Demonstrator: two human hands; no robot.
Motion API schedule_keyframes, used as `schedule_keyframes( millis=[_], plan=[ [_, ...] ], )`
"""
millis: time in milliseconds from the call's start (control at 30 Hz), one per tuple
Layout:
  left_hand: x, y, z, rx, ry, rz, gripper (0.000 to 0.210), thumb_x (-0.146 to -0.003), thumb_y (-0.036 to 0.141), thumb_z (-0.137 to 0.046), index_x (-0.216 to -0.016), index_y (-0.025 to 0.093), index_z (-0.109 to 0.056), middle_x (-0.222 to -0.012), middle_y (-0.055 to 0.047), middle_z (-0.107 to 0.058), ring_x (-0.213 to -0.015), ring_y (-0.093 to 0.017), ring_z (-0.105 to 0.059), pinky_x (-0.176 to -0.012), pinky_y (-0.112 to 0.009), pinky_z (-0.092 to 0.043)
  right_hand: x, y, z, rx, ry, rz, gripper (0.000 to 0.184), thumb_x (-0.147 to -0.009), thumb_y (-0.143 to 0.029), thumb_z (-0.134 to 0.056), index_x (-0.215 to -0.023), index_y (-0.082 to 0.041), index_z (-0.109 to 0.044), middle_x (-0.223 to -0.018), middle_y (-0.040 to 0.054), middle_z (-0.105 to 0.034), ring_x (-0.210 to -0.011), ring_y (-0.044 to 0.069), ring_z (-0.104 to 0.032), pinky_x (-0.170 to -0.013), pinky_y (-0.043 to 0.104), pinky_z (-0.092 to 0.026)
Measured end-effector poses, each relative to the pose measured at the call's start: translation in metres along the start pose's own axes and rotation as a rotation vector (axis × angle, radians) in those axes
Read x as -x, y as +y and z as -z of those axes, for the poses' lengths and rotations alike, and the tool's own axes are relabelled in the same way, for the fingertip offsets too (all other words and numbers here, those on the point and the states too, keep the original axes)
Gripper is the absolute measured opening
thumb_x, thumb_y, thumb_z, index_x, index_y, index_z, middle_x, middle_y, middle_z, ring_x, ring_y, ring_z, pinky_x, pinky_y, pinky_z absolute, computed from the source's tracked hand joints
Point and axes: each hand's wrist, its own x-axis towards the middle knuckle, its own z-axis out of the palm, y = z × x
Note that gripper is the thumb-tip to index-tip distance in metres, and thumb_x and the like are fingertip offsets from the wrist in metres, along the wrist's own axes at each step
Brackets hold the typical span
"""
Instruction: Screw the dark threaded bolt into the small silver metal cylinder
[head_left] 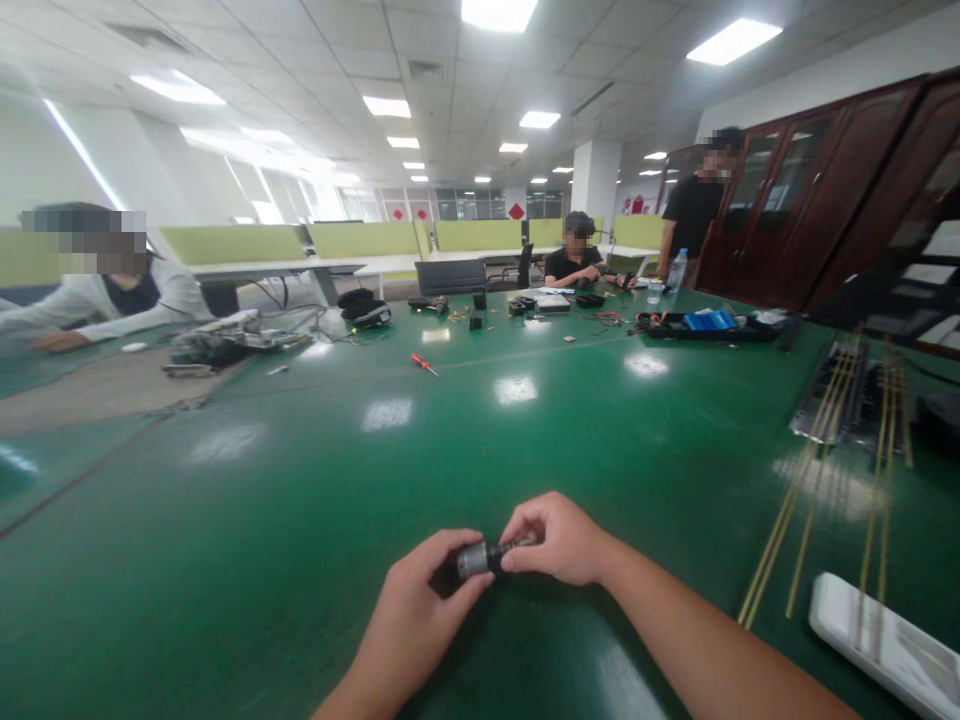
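Above the near part of the green table [300,500], both hands meet at a small silver-and-black cylindrical part [472,561], which looks like a small motor. Its silver body lies between the thumb and fingers of my left hand [420,600]. My right hand [559,540] pinches the black ribbed end, with the fingers curled round it. Something pale and thin shows between the right fingers, too small to name. The part is held roughly level, and its right end is hidden by my right hand.
A red screwdriver [423,364] lies farther out. Thin yellowish rods [806,480] and a white case [885,640] are at the right. A black tray with blue items [709,322], a water bottle [678,270] and electronic parts stand at the back. Three other people are around the table.
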Motion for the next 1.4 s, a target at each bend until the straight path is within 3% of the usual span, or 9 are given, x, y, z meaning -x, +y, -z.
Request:
schedule_keyframes(
  millis=[900,1400],
  plan=[
    [-0.0006,-0.0030,-0.0017,0.013,0.039,0.016,0.025,-0.078,0.034,-0.072,-0.104,0.031,-0.069,-0.103,0.003,-0.072,-0.096,-0.020,-0.067,-0.088,-0.030,-0.053,0.0013,-0.0029,0.0007,-0.002,0.010,-0.010,0.020,-0.066,-0.026,-0.078,-0.077,-0.012,-0.070,-0.055,-0.0046,-0.054,-0.049,0.007,-0.040,-0.048,0.021,-0.027],
    [-0.0018,0.0015,0.0009,-0.001,0.042,0.010,0.026,-0.079,0.036,-0.070,-0.103,0.026,-0.070,-0.102,-0.003,-0.072,-0.094,-0.023,-0.068,-0.086,-0.035,-0.056,0.0012,-0.0048,0.0010,-0.031,0.006,-0.032,0.020,-0.064,-0.023,-0.079,-0.077,-0.013,-0.068,-0.056,-0.0054,-0.054,-0.049,0.007,-0.042,-0.048,0.020,-0.029]
  ],
)
